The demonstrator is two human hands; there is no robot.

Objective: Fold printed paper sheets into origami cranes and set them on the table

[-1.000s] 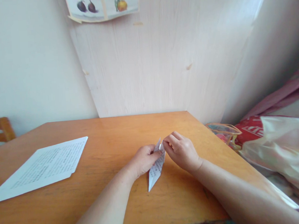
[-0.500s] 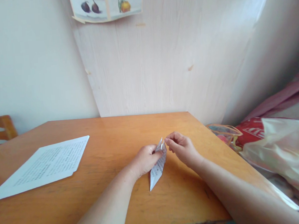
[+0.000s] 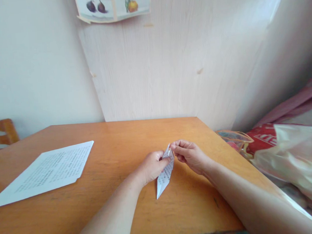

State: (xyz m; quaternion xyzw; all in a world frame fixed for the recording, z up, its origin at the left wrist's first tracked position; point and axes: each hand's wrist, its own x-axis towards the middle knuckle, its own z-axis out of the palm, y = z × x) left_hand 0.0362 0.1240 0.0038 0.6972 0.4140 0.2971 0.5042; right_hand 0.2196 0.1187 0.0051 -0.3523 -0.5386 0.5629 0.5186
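Note:
A folded sheet of printed paper (image 3: 164, 177) with a pointed lower end is held just over the wooden table. My left hand (image 3: 153, 166) is closed on its left side, the thumb lying across the printed face. At the paper's upper tip, my right hand (image 3: 187, 153) pinches with thumb and forefinger at the folded edge. The remaining right fingers curl inward. Part of the paper behind my left fingers is hidden.
A stack of printed sheets (image 3: 54, 168) lies to the left on the wooden table (image 3: 114, 138). Beyond the right edge are plastic bags (image 3: 291, 156) and a red package (image 3: 262, 137). A wooden chair (image 3: 9, 131) stands at far left. Fruit pictures (image 3: 132, 5) hang on the wall.
My right hand has shifted slightly left and turned a little, its fingertips now closer against the paper's upper tip. The left hand and the paper stay nearly in place.

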